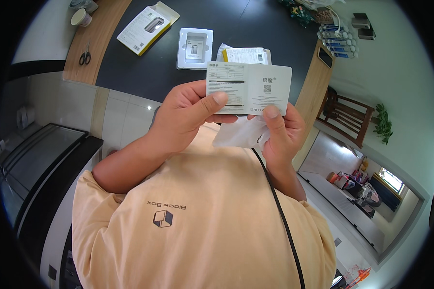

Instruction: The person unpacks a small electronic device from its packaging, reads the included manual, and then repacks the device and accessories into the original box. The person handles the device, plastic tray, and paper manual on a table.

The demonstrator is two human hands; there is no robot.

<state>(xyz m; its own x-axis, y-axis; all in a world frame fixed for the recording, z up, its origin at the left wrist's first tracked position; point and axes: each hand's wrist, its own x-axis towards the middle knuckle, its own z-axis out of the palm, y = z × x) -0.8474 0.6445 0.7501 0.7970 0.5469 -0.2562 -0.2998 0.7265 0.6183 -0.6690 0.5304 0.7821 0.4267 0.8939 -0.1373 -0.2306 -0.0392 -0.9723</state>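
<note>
An unfolded paper leaflet [249,86] with print and a square code is spread between both hands above the table's near edge. My left hand [188,112] pinches its left side, thumb on the printed face. My right hand [284,132] grips the lower right corner with the thumb in front. A translucent white plastic bag [235,134] hangs under the leaflet at my right hand, partly hidden by the fingers. Beyond the leaflet, a white plastic tray insert [180,50] holds a small printed booklet [194,50]. A white and yellow box [246,55] lies partly covered by the leaflet.
An opened product carton [141,30] lies at the far left of the dark tabletop [224,21]. Scissors [85,57] and a paper cup [81,18] sit on the wooden border. A smartphone [324,57], water bottles [338,39] and a wooden chair [347,115] are at right.
</note>
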